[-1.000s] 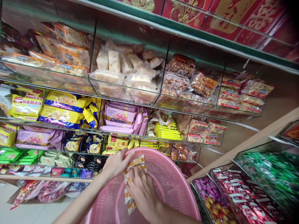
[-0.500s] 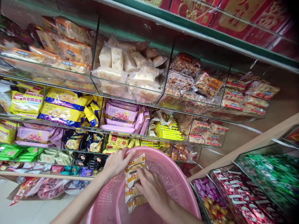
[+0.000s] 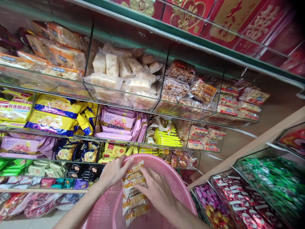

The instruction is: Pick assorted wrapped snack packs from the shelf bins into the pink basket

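A round pink perforated basket (image 3: pixel 176 173) stands at the bottom centre. My left hand (image 3: pixel 114 173) is closed on its back left rim, the thumb over the edge. Inside the basket, my right hand (image 3: pixel 156 189) touches the right side of a row of small packets (image 3: pixel 133 198) in clear, white and orange wrappers. Its thumb and fingers are closed at the row's edge, partly over the packets. The packets lie one after another in a column, and the lower ones show fully.
Glass shelves in front hold white wrapped blocks (image 3: pixel 138 84), nut bars (image 3: pixel 177 87), purple packs (image 3: pixel 116 122) and yellow-blue packs (image 3: pixel 56 111). Green candies (image 3: pixel 274 171) and red-white packets (image 3: pixel 245 197) fill bins at the right. Red envelopes (image 3: pixel 186 16) are above.
The view has shifted, so shelves, basket and hands appear further left. My right hand has moved slightly upward relative to the packets, and more of the lower ones shows.
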Action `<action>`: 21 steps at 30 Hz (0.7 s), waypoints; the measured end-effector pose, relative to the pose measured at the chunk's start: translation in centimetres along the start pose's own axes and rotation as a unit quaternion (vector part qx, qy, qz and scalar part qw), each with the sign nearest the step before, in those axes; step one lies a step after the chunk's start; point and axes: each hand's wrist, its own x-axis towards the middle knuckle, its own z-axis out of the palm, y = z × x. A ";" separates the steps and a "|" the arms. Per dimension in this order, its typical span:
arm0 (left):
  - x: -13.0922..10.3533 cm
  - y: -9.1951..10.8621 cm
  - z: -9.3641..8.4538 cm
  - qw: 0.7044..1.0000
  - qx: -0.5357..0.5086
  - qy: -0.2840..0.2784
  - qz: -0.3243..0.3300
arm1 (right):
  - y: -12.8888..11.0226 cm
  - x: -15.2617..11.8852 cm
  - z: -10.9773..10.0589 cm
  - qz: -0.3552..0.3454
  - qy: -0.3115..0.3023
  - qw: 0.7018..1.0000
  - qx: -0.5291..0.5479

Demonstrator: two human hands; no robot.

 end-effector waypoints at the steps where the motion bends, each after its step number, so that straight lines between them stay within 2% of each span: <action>1: 0.1 0.0 0.0 1.000 0.002 -0.001 0.000 | 0.5 0.4 -1.3 0.003 0.034 0.999 0.012; 5: 0.5 -0.1 0.2 1.000 0.006 -0.005 -0.001 | 4.5 3.7 -6.8 0.076 0.193 0.978 0.006; 8: 0.8 -0.2 0.5 1.000 0.004 -0.004 0.002 | 8.3 7.2 -9.3 0.150 0.234 0.960 -0.033; 10: 0.9 -0.2 0.6 1.000 -0.002 -0.005 0.003 | 10.3 9.2 -9.8 0.229 0.216 0.947 -0.058; 12: 1.0 -0.2 0.5 1.000 -0.009 -0.004 -0.002 | 11.7 10.8 -9.6 0.281 0.188 0.939 -0.062; 17: 0.9 0.0 0.2 1.000 -0.013 -0.008 -0.014 | 13.1 13.1 -8.6 0.314 0.171 0.933 -0.039; 21: 0.9 0.0 0.1 1.000 -0.002 -0.016 -0.024 | 13.4 13.5 -8.6 0.315 0.177 0.932 -0.028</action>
